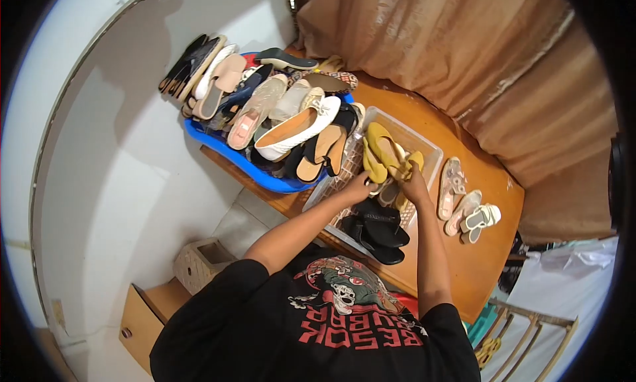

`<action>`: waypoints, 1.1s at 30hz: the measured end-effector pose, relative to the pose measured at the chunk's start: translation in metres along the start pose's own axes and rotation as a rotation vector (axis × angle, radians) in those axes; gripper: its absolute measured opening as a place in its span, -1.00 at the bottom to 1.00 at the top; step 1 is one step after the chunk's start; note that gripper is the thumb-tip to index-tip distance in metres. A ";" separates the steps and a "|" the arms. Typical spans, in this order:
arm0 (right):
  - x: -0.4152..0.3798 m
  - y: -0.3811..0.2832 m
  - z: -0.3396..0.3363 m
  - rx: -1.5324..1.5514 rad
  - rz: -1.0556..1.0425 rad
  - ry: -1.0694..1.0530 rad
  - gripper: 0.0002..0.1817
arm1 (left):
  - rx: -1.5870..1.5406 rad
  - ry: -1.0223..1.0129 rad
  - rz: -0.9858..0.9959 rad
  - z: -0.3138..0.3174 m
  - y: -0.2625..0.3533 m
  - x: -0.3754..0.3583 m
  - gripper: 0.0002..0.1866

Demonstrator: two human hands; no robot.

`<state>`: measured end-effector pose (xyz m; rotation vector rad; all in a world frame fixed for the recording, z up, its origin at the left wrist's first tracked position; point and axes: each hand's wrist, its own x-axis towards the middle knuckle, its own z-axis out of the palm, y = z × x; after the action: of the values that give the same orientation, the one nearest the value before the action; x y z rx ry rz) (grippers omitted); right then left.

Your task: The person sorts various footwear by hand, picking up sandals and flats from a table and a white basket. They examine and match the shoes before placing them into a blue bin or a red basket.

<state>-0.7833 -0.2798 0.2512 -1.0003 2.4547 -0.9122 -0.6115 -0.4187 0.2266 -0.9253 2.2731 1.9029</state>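
Over the white plastic basket (434, 158), both my hands are closed on mustard-yellow flat shoes. My left hand (358, 186) pinches the near end of one yellow shoe (373, 162). My right hand (413, 185) grips another yellow shoe (416, 161), its fingers partly hidden behind the hand. Between them a further yellow piece of footwear (383, 142) leans toward the far end of the basket. Black sandals (379, 228) lie in the basket's near end, below my hands. Other shoes under my hands are mostly covered.
A blue tub (268, 181) heaped with mixed shoes stands left of the basket, a white flat (298, 131) on top. Beige sandals (452, 188) and white sandals (482, 218) sit on the wooden table (493, 249) to the right. A brown curtain (450, 57) hangs behind.
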 end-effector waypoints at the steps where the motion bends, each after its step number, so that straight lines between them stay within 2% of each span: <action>1: 0.004 0.012 0.011 0.003 -0.020 -0.016 -0.24 | -0.071 -0.094 0.044 -0.005 -0.007 -0.007 -0.37; 3: 0.008 0.029 0.032 0.334 0.093 -0.119 -0.26 | -0.250 -0.261 0.089 -0.021 -0.007 -0.030 -0.33; 4: 0.005 0.026 0.036 0.338 0.091 -0.147 -0.26 | -0.260 -0.242 0.070 -0.026 -0.019 -0.037 -0.33; 6: 0.000 0.023 0.036 0.182 0.039 -0.118 -0.27 | -0.306 -0.193 0.109 -0.033 -0.042 -0.051 -0.31; 8: -0.008 0.000 0.025 0.062 0.026 -0.112 -0.29 | -0.187 -0.188 0.095 -0.051 -0.026 -0.091 -0.31; 10: -0.011 0.004 0.028 0.027 0.034 0.042 -0.29 | -0.379 -0.334 0.128 -0.059 -0.017 -0.130 -0.34; 11: -0.013 0.010 0.033 -0.206 -0.132 0.208 -0.34 | -0.379 -0.343 0.126 -0.069 -0.003 -0.150 -0.34; 12: -0.019 -0.011 0.019 -0.208 -0.122 0.212 -0.34 | -0.438 -0.412 0.153 -0.081 0.013 -0.170 -0.35; 14: -0.041 -0.089 -0.027 0.421 0.203 -0.122 -0.41 | -0.496 -0.502 0.176 -0.101 0.025 -0.195 -0.36; 16: -0.047 -0.098 -0.028 0.417 0.218 -0.130 -0.49 | -0.561 -0.320 0.350 -0.118 0.026 -0.207 -0.38; 17: -0.049 -0.101 -0.027 0.465 0.241 -0.145 -0.49 | -0.563 -0.338 0.353 -0.129 0.031 -0.210 -0.38; 19: -0.053 -0.110 -0.025 0.506 0.269 -0.149 -0.50 | -0.601 -0.071 0.404 -0.153 0.038 -0.211 -0.48; 20: -0.054 -0.116 -0.023 0.511 0.258 -0.153 -0.50 | -0.609 -0.082 0.406 -0.164 0.036 -0.209 -0.48; 22: -0.054 -0.134 -0.017 0.523 0.229 -0.166 -0.51 | -0.411 0.194 0.351 -0.188 0.034 -0.201 -0.63; 23: -0.057 -0.154 -0.019 0.519 0.223 -0.162 -0.55 | -0.417 0.190 0.357 -0.201 0.032 -0.197 -0.63; 24: -0.053 -0.159 -0.014 0.514 0.224 -0.155 -0.55 | -0.355 0.276 0.383 -0.215 0.031 -0.194 -0.67; 25: -0.050 -0.160 -0.007 0.517 0.121 -0.149 -0.59 | -0.289 0.359 0.407 -0.227 0.032 -0.189 -0.71; 26: -0.049 -0.175 -0.004 0.520 0.021 -0.142 -0.62 | -0.291 0.349 0.408 -0.238 0.039 -0.184 -0.71; 28: -0.049 -0.203 0.003 0.615 0.095 -0.152 -0.66 | 0.028 0.541 0.426 -0.258 0.054 -0.175 -0.68; 29: -0.047 -0.212 0.009 0.583 0.081 -0.163 -0.66 | 0.153 0.552 0.401 -0.265 0.056 -0.171 -0.61; 30: -0.045 -0.222 0.015 0.550 0.067 -0.175 -0.65 | 0.150 0.544 0.402 -0.271 0.051 -0.166 -0.61; 31: -0.046 -0.238 0.021 0.505 0.086 -0.203 -0.61 | 0.380 0.463 0.445 -0.275 0.043 -0.160 -0.58; 32: -0.043 -0.241 0.038 0.430 0.052 -0.219 -0.47 | 0.609 0.377 0.484 -0.278 0.041 -0.156 -0.54; 33: -0.047 -0.247 0.051 0.379 -0.028 -0.158 -0.38 | 0.513 0.275 0.412 -0.275 0.041 -0.154 -0.48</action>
<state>-0.6007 -0.4036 0.3825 -0.9316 2.0410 -1.2011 -0.4109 -0.6016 0.3913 -0.7193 3.0964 1.2154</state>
